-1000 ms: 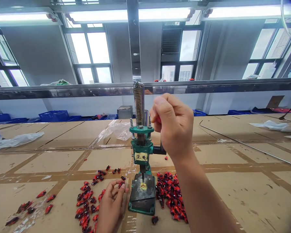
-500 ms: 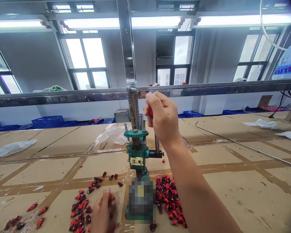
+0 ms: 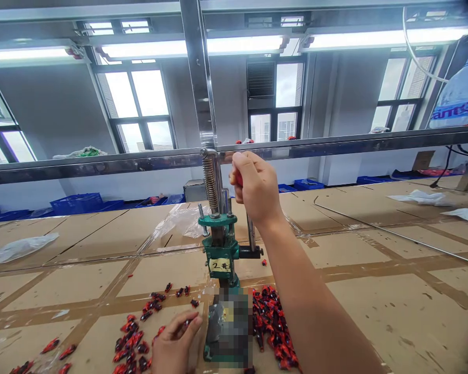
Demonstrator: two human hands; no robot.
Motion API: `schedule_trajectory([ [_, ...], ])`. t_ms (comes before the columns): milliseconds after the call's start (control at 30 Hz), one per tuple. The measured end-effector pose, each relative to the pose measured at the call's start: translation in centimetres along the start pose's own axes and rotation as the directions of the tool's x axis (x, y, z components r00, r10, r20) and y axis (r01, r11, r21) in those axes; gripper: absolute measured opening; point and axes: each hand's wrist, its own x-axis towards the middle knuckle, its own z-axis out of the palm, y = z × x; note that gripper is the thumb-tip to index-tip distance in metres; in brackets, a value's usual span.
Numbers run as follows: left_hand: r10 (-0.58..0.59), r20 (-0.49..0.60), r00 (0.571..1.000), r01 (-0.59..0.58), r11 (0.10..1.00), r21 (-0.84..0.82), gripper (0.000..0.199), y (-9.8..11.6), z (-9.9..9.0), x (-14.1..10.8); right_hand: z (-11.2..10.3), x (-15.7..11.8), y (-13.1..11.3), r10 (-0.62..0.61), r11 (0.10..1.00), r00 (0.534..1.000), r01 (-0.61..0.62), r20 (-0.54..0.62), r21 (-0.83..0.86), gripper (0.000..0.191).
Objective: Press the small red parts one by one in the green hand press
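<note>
A green hand press (image 3: 221,249) marked "2#" stands on the table in front of me. My right hand (image 3: 255,184) is closed around the top of its lever (image 3: 251,231), and a bit of red shows between the fingers. Left of the press base, my left hand (image 3: 179,337) has thumb and fingertips pinched on a small dark piece, mostly hidden; it looks like one of the red-and-black plastic parts around it. Loose parts (image 3: 130,340) lie left of that hand, and a denser pile (image 3: 271,322) sits right of the base. The press base is blurred out.
Cardboard sheets (image 3: 354,306) taped together cover the table. A metal rail (image 3: 140,162) and an upright post (image 3: 198,78) stand behind the press. Blue crates (image 3: 76,202) line the back edge. A thin rod (image 3: 374,223) lies at right, near white plastic bags (image 3: 419,197).
My left hand has turned and shifted right, up beside the press base, its fingertips now pointing toward it. My right hand stays on the lever. The view has tilted slightly.
</note>
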Motion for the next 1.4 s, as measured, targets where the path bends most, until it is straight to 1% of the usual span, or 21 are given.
schedule_trajectory([
  [67,-0.086,0.086,0.992,0.09,0.995,-0.038,0.055,-0.3,0.4,-0.1,0.0,0.0,0.0,-0.006,1.0,1.0,0.006,-0.002,-0.002,0.035],
  [133,-0.172,0.19,0.967,0.197,0.973,-0.123,0.059,-1.0,0.4,-0.2,-0.1,0.0,0.1,-0.014,1.0,1.0,0.014,-0.005,-0.003,0.035],
  [200,-0.219,0.304,0.927,0.28,0.944,-0.174,0.064,-1.7,-0.1,-0.1,-0.1,0.1,0.1,-0.01,1.0,1.0,0.01,-0.001,0.001,0.035],
  [233,-0.225,0.336,0.915,0.297,0.938,-0.18,0.067,-2.0,-0.4,0.0,-0.1,0.1,0.0,-0.004,1.0,1.0,0.004,0.004,0.004,0.036],
  [267,-0.222,0.336,0.915,0.295,0.938,-0.184,0.07,-2.1,-0.7,0.0,-0.1,0.1,0.0,0.002,1.0,1.0,-0.002,0.009,0.007,0.036],
  [300,-0.214,0.312,0.926,0.28,0.942,-0.187,0.073,-2.2,-1.0,0.1,-0.1,0.0,0.0,0.007,1.0,1.0,-0.007,0.013,0.01,0.037],
  [367,-0.188,0.212,0.959,0.228,0.956,-0.184,0.077,-2.2,-1.2,0.2,-0.1,0.0,0.0,0.004,1.0,1.0,-0.004,0.015,0.01,0.038],
  [433,-0.159,0.149,0.976,0.181,0.972,-0.147,0.072,-2.1,-0.8,0.2,-0.1,0.0,0.1,-0.006,1.0,1.0,0.006,0.007,0.01,0.037],
  [500,-0.113,0.171,0.979,0.125,0.99,-0.062,0.063,-2.0,0.2,0.2,0.0,0.0,0.2,-0.007,1.0,1.0,0.007,-0.002,0.012,0.036],
  [567,-0.03,0.234,0.972,0.022,0.999,0.034,0.054,-2.1,1.5,0.2,0.0,0.0,0.2,-0.007,1.0,1.0,0.007,-0.005,0.015,0.035],
  [633,0.065,0.299,0.952,-0.11,0.985,0.135,0.044,-2.3,2.9,0.3,-0.1,-0.1,0.1,-0.004,1.0,1.0,0.004,0.0,0.018,0.035],
  [700,0.152,0.339,0.929,-0.23,0.952,0.203,0.034,-2.4,3.8,0.6,-0.1,-0.1,0.1,0.0,1.0,1.0,-0.001,0.005,0.023,0.035],
  [767,0.215,0.35,0.912,-0.302,0.928,0.219,0.029,-2.5,4.3,1.1,-0.2,-0.1,0.1,0.001,1.0,1.0,-0.001,0.006,0.025,0.035],
  [800,0.23,0.357,0.905,-0.32,0.923,0.216,0.029,-2.6,4.4,1.3,-0.2,0.0,0.1,-0.002,1.0,1.0,0.002,0.005,0.023,0.035],
  [967,0.232,0.441,0.867,-0.344,0.919,0.193,0.031,-3.5,4.4,1.9,-0.2,-0.2,0.3,-0.012,1.0,1.0,0.012,-0.001,0.019,0.037],
  [1067,0.303,0.432,0.85,-0.405,0.9,0.165,0.03,-3.8,4.5,2.0,-0.1,-0.2,0.4,-0.003,1.0,1.0,0.003,0.004,0.027,0.037],
  [1133,0.333,0.413,0.848,-0.429,0.888,0.167,0.029,-3.8,4.6,2.0,-0.1,-0.1,0.3,-0.005,1.0,1.0,0.005,0.004,0.031,0.036],
  [1233,0.309,0.405,0.861,-0.416,0.885,0.209,0.024,-3.5,4.6,1.8,0.0,-0.5,-0.5,-0.01,0.999,1.0,0.009,0.011,0.031,0.035],
  [1300,0.282,0.4,0.872,-0.397,0.886,0.238,0.021,-3.3,4.5,1.5,0.2,-2.2,-1.5,-0.021,1.0,1.0,0.021,0.017,0.019,0.034],
  [1333,0.275,0.397,0.876,-0.389,0.889,0.243,0.02,-3.2,4.5,1.5,0.3,-3.7,-2.0,-0.037,0.999,0.999,0.037,0.008,0.003,0.033],
  [1400,0.269,0.395,0.878,-0.379,0.896,0.231,0.017,-3.0,4.5,1.3,0.4,-8.0,-2.7,-0.069,0.993,0.998,0.069,0.008,-0.098,0.033],
])
